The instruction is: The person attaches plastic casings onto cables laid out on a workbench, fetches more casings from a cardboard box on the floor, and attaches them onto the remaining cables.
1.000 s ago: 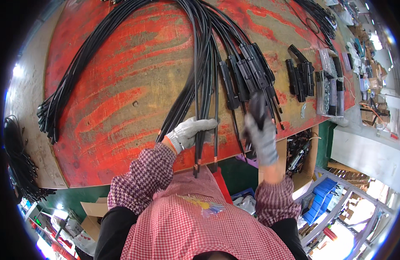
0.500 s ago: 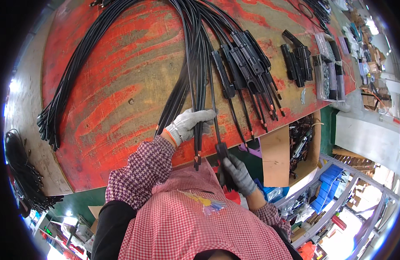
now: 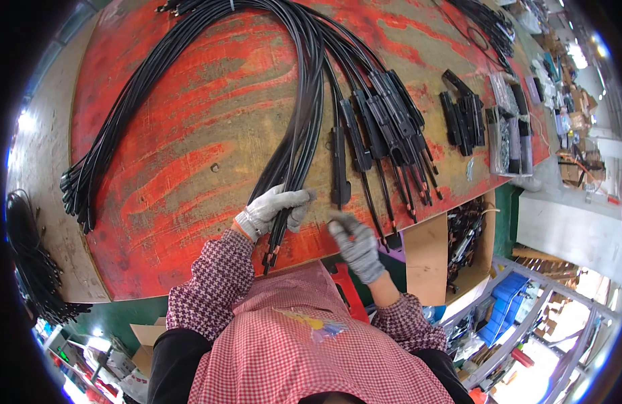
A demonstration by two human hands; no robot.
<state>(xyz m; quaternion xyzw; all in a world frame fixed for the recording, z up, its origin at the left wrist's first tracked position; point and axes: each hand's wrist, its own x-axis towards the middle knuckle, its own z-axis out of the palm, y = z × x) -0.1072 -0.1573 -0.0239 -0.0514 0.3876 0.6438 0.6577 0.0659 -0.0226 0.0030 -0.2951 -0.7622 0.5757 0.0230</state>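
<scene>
My left hand point(image 3: 274, 209), in a pale work glove, is closed around a bundle of black cables point(image 3: 301, 145) near the table's front edge. Copper-coloured tips point(image 3: 271, 258) stick out below that fist. Just right of it, a long black plastic housing point(image 3: 339, 165) lies on the table, in line with a cable. My right hand point(image 3: 358, 249), in a grey glove, is just below this housing, fingers apart and slightly blurred, with nothing visible in them. More black housings point(image 3: 385, 114) sit on cables to the right, their copper ends pointing toward me.
The red, worn table point(image 3: 183, 161) carries the cables' looped far ends at left. Loose black housings point(image 3: 464, 114) and a clear divided box point(image 3: 509, 138) stand at right. A cardboard box point(image 3: 429, 259) of dark parts is below the edge. Another cable bundle point(image 3: 31, 262) hangs far left.
The black housing that my right hand held at the table edge now lies farther up on the table, out of that hand. My left hand has shifted left and down with the cable bundle.
</scene>
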